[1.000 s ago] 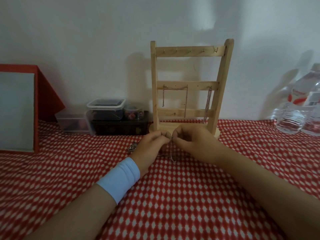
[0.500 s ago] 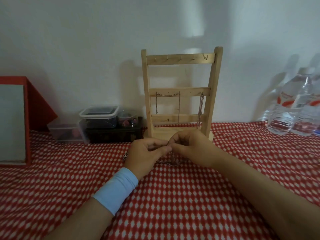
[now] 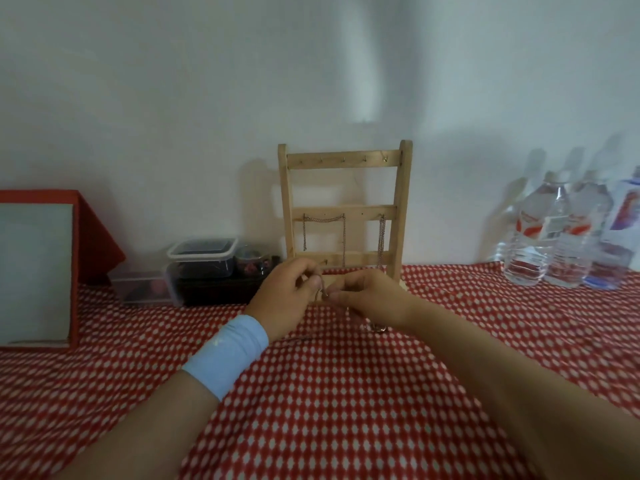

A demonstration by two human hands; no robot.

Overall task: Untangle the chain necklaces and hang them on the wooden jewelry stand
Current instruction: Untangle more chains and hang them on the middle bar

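The wooden jewelry stand [image 3: 344, 216] stands at twelve o'clock, chains already hanging on its middle rail. Just before it, the left hand [image 3: 287, 299] and right hand [image 3: 367, 297] both pinch one chain necklace [image 3: 322, 293] together. Best tease links apart gently, never yanking.

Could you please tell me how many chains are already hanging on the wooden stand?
2: one chain draped across two hooks at the middle bar's left, another chain hanging straight from a hook at its right. The hands hide part of the wooden stand.
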